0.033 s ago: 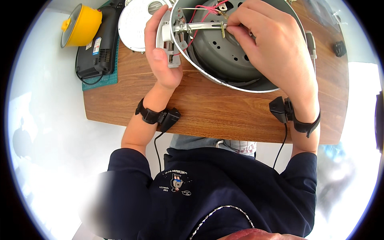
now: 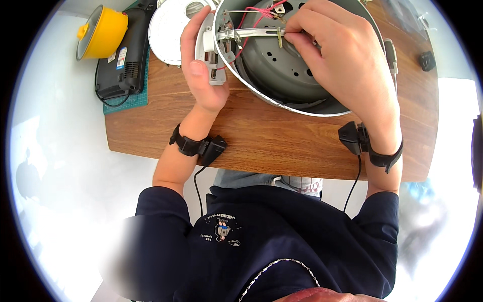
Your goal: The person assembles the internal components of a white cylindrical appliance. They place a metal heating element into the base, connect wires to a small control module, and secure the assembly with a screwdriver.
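A round metal appliance shell (image 2: 282,103), open at the top like a rice cooker body, stands at the far edge of the table. My left hand (image 2: 204,83) is closed around a white plastic switch panel (image 2: 218,76) at the shell's left side. From that panel a thin metal lever (image 2: 254,32) reaches across the opening, with a small brass-coloured piece (image 2: 280,38) standing across it. My right hand (image 2: 342,55) is inside the shell, thumb and forefinger pinched at the lever's right end. Pink-red wires (image 2: 259,11) run above the lever. The fingertips partly hide what they grip.
At the far left, a yellow pot (image 2: 108,32) sits by a black appliance (image 2: 123,73) on a green mat (image 2: 141,103). Behind my left hand lies a white round cover (image 2: 166,35). Right of the shell are a grey handle-like part (image 2: 391,56) and a small black knob (image 2: 426,61).
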A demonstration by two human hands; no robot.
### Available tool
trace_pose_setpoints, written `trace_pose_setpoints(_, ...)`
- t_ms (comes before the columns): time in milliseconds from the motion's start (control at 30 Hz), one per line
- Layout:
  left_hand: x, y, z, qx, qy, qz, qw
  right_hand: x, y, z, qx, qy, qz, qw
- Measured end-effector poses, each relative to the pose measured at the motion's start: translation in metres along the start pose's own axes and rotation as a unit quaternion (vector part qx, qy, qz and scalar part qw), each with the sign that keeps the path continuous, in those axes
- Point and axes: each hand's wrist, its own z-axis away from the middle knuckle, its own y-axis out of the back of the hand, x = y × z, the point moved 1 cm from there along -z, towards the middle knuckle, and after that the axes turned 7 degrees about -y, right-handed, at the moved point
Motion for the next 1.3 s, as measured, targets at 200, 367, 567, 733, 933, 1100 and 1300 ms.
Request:
trace_pose_setpoints(200, 0.008, 0.004, -0.004, -0.002, 0.020, 0.008, 1.000, -0.005, 0.005, -0.002, -0.030, -0.063, 0.016, 0.997)
trace_pose_setpoints(367, 0.008, 0.005, -0.004, -0.018, 0.021, 0.013, 1.000, -0.002, 0.002, -0.003, -0.019, -0.092, -0.037, 0.995)
trace_pose_setpoints(567, 0.011, -0.001, -0.003, 0.004, 0.020, 0.013, 1.000, -0.002, 0.002, -0.002, -0.036, -0.135, -0.057, 0.989)
trace_pose_setpoints(733, 0.014, 0.000, -0.003, 0.005, 0.022, 0.012, 1.000, -0.023, 0.016, -0.012, -0.045, -0.177, -0.085, 0.980)
trace_pose_setpoints(933, 0.011, -0.006, -0.001, 0.031, 0.009, 0.021, 0.999, -0.004, 0.003, -0.006, -0.046, -0.096, -0.077, 0.991)
trace_pose_setpoints(1100, 0.006, -0.010, -0.005, 0.040, -0.009, 0.031, 0.999, -0.004, 0.002, -0.007, -0.041, -0.061, -0.059, 0.996)
trace_pose_setpoints(1300, 0.001, -0.006, -0.004, -0.041, -0.060, -0.056, 0.996, -0.007, 0.004, -0.006, -0.048, -0.054, -0.039, 0.997)
